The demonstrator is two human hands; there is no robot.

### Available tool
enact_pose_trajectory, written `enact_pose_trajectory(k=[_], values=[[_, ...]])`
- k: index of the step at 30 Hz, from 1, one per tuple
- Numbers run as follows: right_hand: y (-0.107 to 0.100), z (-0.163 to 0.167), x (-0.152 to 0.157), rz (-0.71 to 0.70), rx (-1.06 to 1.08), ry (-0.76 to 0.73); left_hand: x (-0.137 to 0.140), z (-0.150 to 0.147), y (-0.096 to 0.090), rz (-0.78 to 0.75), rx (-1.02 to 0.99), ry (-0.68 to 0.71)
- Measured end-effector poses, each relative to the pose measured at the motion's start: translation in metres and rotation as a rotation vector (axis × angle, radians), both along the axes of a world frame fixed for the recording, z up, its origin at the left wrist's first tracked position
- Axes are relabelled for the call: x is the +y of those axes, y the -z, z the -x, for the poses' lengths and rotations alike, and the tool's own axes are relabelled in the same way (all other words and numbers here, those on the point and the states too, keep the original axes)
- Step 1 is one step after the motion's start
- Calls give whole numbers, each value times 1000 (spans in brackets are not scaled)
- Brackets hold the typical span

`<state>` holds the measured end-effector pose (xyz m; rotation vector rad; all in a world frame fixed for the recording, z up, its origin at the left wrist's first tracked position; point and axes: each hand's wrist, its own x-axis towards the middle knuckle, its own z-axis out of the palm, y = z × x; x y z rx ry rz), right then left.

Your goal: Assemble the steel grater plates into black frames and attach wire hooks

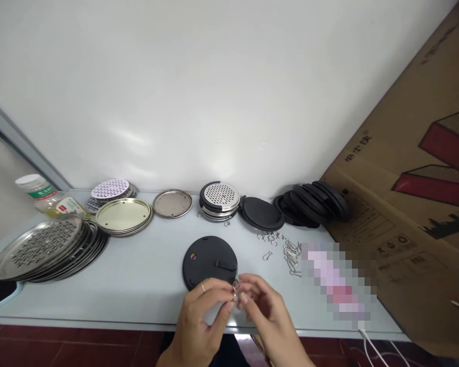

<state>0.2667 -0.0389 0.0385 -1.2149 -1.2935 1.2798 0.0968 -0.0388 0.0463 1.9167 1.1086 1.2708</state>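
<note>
My left hand (206,311), with a ring on one finger, is pinched on a small shiny metal piece (235,293) near the table's front edge. From the other side, my right hand (265,311) closes its thumb and fingers on the same piece. It resembles the clasps and rings on the table, but the fingers hide its exact shape. Just beyond the hands lies a round black disc (208,260) with a slotted bar and a small coloured dot; my left hand overlaps its near edge.
Split rings (270,237) and snap clasps (290,257) lie to the right. Along the wall stand grater plates (42,244), gold-toned discs (124,214), a silver disc (172,204), assembled graters (220,199) and black covers (309,204). A jar (38,193) and a cardboard box (405,204) flank the table.
</note>
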Motion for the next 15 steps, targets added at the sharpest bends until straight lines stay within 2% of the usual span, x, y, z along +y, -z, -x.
enact_pose_trajectory(k=[2,5,8,10,13,15], values=[[8,7,-5,220,194,-57,0,-4,3,-101,126,-15],[15,13,-9,355,398,-38,-2,-10,7,-248,314,-36],[13,15,-8,352,455,15,-4,-12,9,-352,439,-30],[10,13,-5,330,443,35,-3,-10,7,-360,471,2],[10,6,2,249,319,58,3,1,0,-292,500,54],[11,-1,7,214,181,37,14,13,-4,-182,524,48]])
